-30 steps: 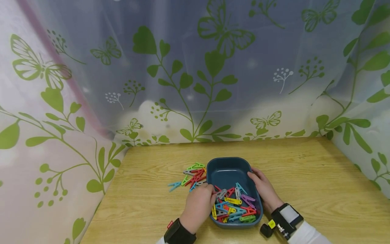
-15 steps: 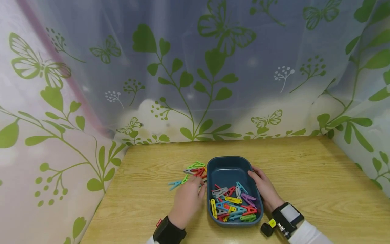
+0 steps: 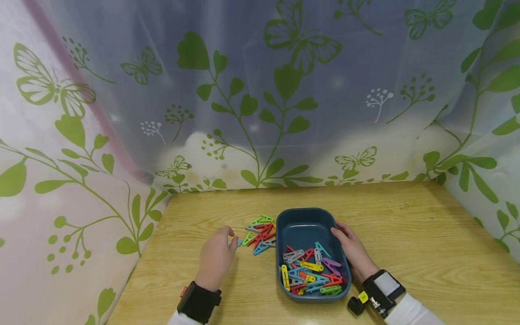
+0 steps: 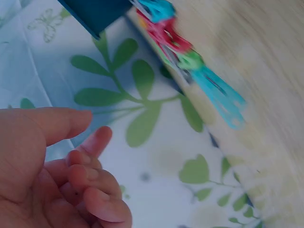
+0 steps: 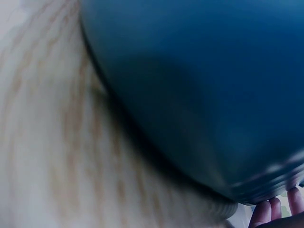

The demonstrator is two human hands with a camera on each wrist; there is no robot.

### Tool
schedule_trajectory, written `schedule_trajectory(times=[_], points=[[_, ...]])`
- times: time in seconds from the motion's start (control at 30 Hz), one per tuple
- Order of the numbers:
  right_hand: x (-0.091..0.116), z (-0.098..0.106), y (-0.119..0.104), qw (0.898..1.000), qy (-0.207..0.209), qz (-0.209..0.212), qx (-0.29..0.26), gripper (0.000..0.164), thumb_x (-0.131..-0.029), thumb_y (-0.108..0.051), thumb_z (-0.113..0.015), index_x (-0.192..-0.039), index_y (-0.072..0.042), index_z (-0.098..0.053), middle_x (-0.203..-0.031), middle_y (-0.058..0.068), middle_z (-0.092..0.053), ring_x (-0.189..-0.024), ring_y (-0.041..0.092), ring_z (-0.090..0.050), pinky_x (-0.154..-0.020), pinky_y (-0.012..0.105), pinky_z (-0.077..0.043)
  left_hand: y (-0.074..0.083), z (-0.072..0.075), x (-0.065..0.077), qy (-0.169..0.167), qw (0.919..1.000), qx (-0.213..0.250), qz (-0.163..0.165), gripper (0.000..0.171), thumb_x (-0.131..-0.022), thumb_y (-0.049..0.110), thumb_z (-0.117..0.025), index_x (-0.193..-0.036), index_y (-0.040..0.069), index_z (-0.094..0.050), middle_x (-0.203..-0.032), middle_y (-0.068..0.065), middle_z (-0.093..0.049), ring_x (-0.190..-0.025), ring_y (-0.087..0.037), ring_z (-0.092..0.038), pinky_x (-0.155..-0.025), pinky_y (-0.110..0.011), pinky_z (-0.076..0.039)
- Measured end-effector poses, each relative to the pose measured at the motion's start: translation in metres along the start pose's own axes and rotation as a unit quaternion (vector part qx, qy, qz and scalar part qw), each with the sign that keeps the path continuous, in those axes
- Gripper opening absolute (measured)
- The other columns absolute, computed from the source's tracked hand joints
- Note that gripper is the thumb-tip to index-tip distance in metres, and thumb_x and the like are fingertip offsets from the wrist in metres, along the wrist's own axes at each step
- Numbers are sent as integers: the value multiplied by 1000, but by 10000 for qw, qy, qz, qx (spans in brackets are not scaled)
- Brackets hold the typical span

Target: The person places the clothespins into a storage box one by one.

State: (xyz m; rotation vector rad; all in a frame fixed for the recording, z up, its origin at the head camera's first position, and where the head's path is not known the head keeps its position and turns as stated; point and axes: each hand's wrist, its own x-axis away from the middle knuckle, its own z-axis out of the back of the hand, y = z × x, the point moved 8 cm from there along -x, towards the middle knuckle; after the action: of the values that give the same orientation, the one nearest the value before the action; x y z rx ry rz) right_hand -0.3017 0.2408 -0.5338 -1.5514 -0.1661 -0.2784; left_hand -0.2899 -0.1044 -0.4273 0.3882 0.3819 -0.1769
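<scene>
A dark blue plastic tub [image 3: 307, 216] stands on the table with several coloured plastic clothespins [image 3: 311, 266] in its near half. My right hand [image 3: 354, 250] holds the tub's right wall, thumb at the rim; some of its fingers [image 5: 269, 210] show against the outside in the right wrist view. Left of the tub lies a loose pile of clothespins [image 3: 262, 234], red, green, grey and blue. My left hand [image 3: 217, 257] is just left of this pile, partly covering a light blue clothespin [image 4: 219, 97]. In the left wrist view its thumb and fingers are apart, holding nothing.
The wooden table [image 3: 406, 234] extends to both sides of the tub. A curtain [image 3: 227, 113] printed with leaves and butterflies hangs behind it and along the sides. Each wrist wears a black band [image 3: 200, 301].
My left hand has moved left, from the tub's edge past the pile to its left end, uncovering clothespins beside the tub. The right hand and tub stay nearly in place.
</scene>
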Motion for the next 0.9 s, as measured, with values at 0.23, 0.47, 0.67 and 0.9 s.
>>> schedule_trajectory(times=[0.23,0.47,0.67,0.9], points=[[0,1,1,10000,11,-28,-2,70,-108,-45,-46,-163,-10,-21,-167,21,-24,-147,38,-36,-120,54,-32,-25,-12,-1,-718,9960,-302,442,20,-91,16,-79,-98,0,-69,-88,-12,-70,-65,-20,-62,-57,-34,-49],[0,1,0,10000,-1,-18,2,69,-109,-44,-46,-163,-9,-20,-167,21,-23,-147,38,-35,-120,54,-32,-41,-25,1,-1178,9894,-481,700,16,-87,11,-81,-93,1,-70,-89,-12,-72,-75,-26,-69,-62,-39,-54],[0,1,-1,10000,-9,35,52,68,-109,-42,-46,-163,-8,-20,-167,22,-23,-147,39,-36,-120,55,-31,-42,-28,0,-1250,9889,-565,572,11,-87,6,-78,-87,1,-68,-83,-11,-69,-73,-26,-67,-62,-40,-54],[-1,1,1,9999,30,24,95,67,-109,-42,-45,-162,-9,-22,-166,22,-26,-146,38,-38,-119,54,-33,-39,-31,0,-1372,9861,-836,431,17,-87,3,-75,-74,4,-64,-70,-5,-62,-62,-19,-60,-53,-37,-50]])
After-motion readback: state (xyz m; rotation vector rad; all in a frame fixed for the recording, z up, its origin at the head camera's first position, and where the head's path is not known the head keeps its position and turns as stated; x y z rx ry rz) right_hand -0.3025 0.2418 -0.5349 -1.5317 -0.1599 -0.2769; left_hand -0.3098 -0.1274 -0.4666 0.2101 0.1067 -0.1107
